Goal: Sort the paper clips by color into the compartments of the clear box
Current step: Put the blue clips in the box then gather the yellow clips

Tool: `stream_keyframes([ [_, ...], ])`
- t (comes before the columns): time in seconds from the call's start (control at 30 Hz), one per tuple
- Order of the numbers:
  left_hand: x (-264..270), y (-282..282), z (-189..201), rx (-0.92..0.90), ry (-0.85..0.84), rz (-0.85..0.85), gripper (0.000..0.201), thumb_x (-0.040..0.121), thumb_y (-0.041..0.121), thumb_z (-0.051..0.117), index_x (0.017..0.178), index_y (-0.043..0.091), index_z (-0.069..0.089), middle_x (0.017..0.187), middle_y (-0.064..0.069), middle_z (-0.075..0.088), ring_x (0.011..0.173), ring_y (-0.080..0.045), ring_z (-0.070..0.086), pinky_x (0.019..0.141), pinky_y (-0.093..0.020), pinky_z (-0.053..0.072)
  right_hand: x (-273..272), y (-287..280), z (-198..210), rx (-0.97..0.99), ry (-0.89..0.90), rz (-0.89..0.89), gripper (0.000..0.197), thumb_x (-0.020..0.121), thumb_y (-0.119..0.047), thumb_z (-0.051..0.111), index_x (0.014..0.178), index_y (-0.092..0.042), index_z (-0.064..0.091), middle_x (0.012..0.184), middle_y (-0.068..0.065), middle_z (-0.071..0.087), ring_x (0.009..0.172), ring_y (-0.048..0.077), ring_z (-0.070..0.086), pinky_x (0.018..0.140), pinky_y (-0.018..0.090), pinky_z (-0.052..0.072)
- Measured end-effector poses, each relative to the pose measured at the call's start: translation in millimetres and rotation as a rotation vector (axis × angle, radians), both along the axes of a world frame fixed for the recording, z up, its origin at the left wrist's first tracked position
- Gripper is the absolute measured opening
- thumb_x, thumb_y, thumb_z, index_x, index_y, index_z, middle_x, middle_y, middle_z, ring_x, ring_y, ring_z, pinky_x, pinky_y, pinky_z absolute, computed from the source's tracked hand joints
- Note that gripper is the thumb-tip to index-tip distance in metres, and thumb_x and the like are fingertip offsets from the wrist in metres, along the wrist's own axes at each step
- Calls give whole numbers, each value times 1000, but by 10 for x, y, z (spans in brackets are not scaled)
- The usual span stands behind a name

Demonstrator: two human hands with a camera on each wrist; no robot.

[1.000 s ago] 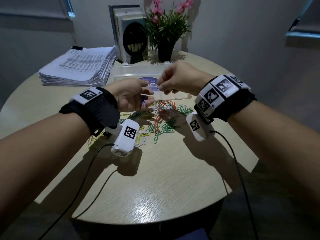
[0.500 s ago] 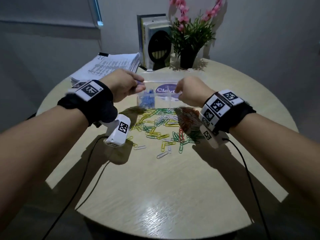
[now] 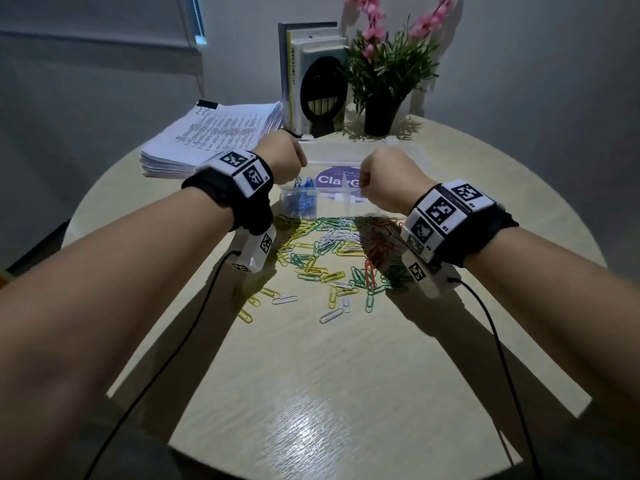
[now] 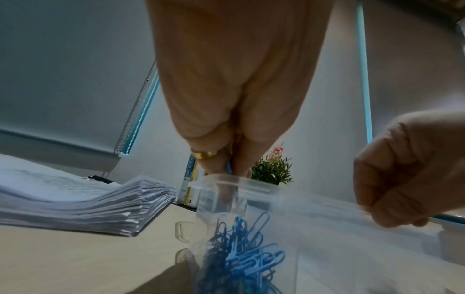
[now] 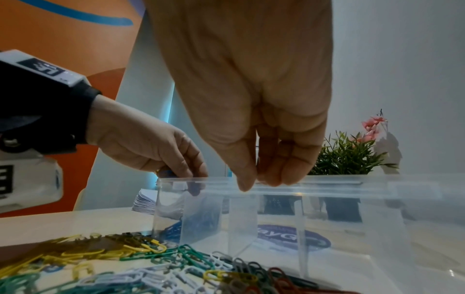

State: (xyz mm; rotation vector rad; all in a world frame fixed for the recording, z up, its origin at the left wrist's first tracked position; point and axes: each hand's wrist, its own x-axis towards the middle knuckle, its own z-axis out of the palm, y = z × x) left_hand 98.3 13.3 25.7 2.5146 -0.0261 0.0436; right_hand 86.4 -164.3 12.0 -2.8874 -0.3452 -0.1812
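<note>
Head view shows us with both hands over the clear box (image 3: pixel 346 199), which stands on the counter (image 3: pixel 311 393) just beyond the loose heap of paper clips (image 3: pixel 332 251). Our left hand (image 3: pixel 282 157) pinches a blue clip (image 4: pixel 229 169) above the leftmost compartment, where the other blue clips (image 4: pixel 241 248) already lie. Our right hand (image 3: pixel 388 178) has its fingertips (image 5: pixel 247 185) closed on the near rim of the box, apparently steadying it; whether it also holds a clip we cannot tell.

Risks, as we judge them:
- The compartment mouth is narrow and the blue pile stands high, so a clip let go off-centre could bounce off the rim or land in the empty cell beside it.
- The box looks light, so too much pull from our right hand could tip or slide it toward the heap.
- The yellow, green, white and red clips lie tangled, so lifting one may drag others of another colour along.

Room to move: the near half of the counter gives our forearms space. Behind the box stand books (image 3: pixel 311 74) and a potted plant (image 3: pixel 384 84), close to its back wall, and a paper stack (image 3: pixel 211 136) lies to the left, so we should work from the near side. The wrist cables (image 3: pixel 180 341) trail across the counter toward its near edge and could catch stray clips.
</note>
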Motion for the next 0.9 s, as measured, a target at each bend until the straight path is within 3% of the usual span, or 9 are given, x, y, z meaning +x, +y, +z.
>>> stream_keyframes([
  [0.13,15,-39,4,88,7,-39,29,87,-2,60,111,10,68,115,-9,63,107,-24,60,80,-28,49,5,-1,0,-2,1,2,14,84,3,59,87,-2,71,87,18,69,84,32,63,67,30,47],
  [0.33,-92,29,71,-223,90,-53,21,91,17,62,111,15,64,106,-10,66,96,-19,64,81,-31,53,-33,16,41,-27,15,-4,12,85,0,59,91,0,69,91,19,68,86,33,62,72,34,52],
  [0.43,-212,129,97,-330,108,-61,16,91,23,62,106,18,63,102,-8,67,96,-17,65,89,-34,53,-140,121,58,-11,-26,12,15,86,-4,58,99,-5,67,98,15,66,91,32,61,71,32,49],
  [0.57,-409,321,129,-465,113,-45,14,93,23,59,106,19,62,103,-6,66,96,-18,65,90,-33,51,-316,419,53,-18,44,181,15,87,-6,58,92,-9,71,95,10,69,89,25,63,65,25,47],
  [0.67,-561,479,78,-509,87,0,5,93,18,58,96,17,63,95,-7,66,84,-17,63,82,-30,51,-404,651,21,-139,162,375,24,88,-6,56,105,-13,73,105,3,70,98,20,63,68,19,39],
  [0.77,-655,597,-50,-218,124,-33,10,92,20,59,96,16,67,99,-8,68,87,-22,63,77,-35,52,-425,822,-46,-262,230,497,37,90,-2,50,118,-18,67,121,0,66,111,18,59,80,19,38],
  [0.9,-820,577,-142,388,324,-296,30,94,33,53,121,24,63,118,5,63,104,-17,57,94,-33,47,-375,875,-76,-351,273,500,33,92,-5,50,116,-17,69,119,4,67,107,22,60,79,21,39],
])
